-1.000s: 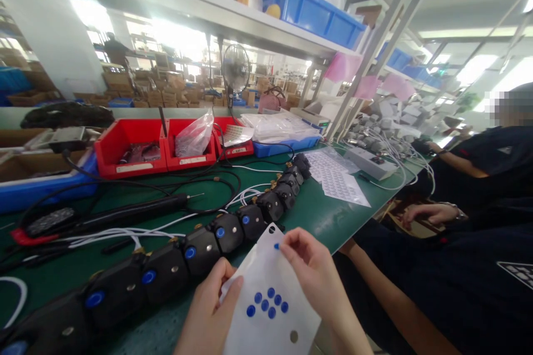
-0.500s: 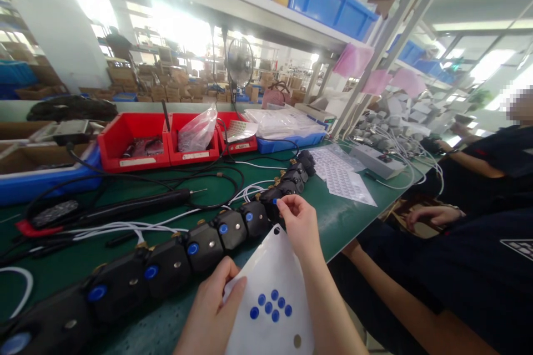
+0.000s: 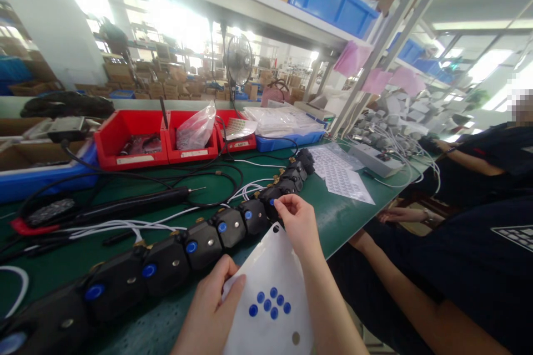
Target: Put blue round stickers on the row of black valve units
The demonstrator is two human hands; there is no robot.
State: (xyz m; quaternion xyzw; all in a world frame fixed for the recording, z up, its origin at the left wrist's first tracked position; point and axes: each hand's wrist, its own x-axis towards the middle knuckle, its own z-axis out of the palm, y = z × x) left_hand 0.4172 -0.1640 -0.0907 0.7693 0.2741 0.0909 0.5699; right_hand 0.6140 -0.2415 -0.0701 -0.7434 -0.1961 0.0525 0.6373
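Note:
A white sheet [image 3: 270, 266] bearing several round blue stickers [image 3: 267, 305] is pinched at its left edge by my left hand [image 3: 216, 299]. My right hand [image 3: 297, 222] is above the sheet's top corner, thumb and index finger closed on a small blue sticker [image 3: 272, 202] that lies against a black housing. Black housings [image 3: 204, 244] stand in a long diagonal row across the bench, several with a blue sticker and a silver screw on the face. Whether the held sticker is fully flat on the housing is hidden by my fingertips.
Red bins [image 3: 131, 138] and a blue tray [image 3: 287, 141] line the back of the green bench [image 3: 333, 222]. A black tool [image 3: 133, 205] and white cables lie behind the row. Printed sheets [image 3: 347, 177] are at right. People in dark clothing [image 3: 458, 266] sit on the right.
My right fingertips have shifted very slightly left with the blue sticker at the housing. A neighbouring person's hands and forearm have moved at the right. My left hand stays on the sheet.

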